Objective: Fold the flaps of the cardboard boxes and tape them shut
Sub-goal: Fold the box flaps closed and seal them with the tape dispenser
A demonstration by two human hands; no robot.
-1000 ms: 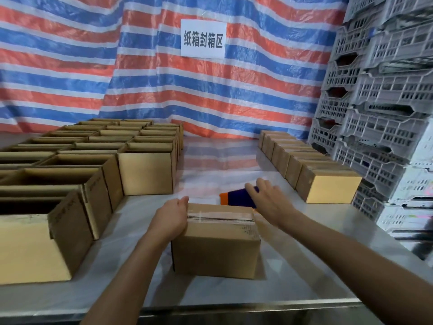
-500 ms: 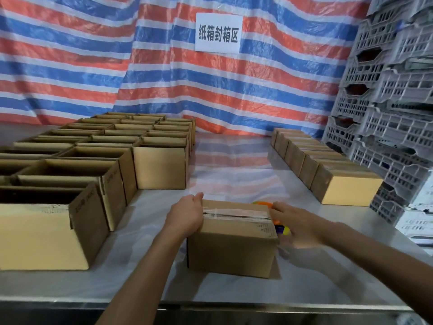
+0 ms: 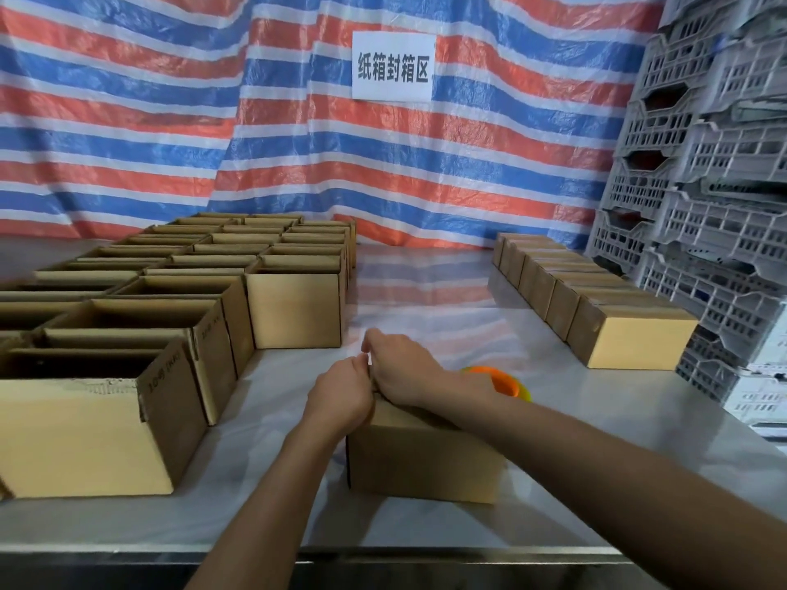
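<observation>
Metal table (image 3: 596, 419) — open boxes (image 3: 294, 310) left, closed row (image 3: 596, 300) right, one box (image 3: 421, 462) centre

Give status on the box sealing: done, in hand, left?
Done: the row of closed boxes along the right side of the table. In hand: the front box, flaps down, with left hand and right hand meeting at its top left edge; an orange tape dispenser lies behind it. Whether its tape is finished is hidden. Left: the open boxes massed on the left.

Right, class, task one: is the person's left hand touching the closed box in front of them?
Touching. The head view shows the left hand curled over the upper left edge of the box, no gap.
</observation>
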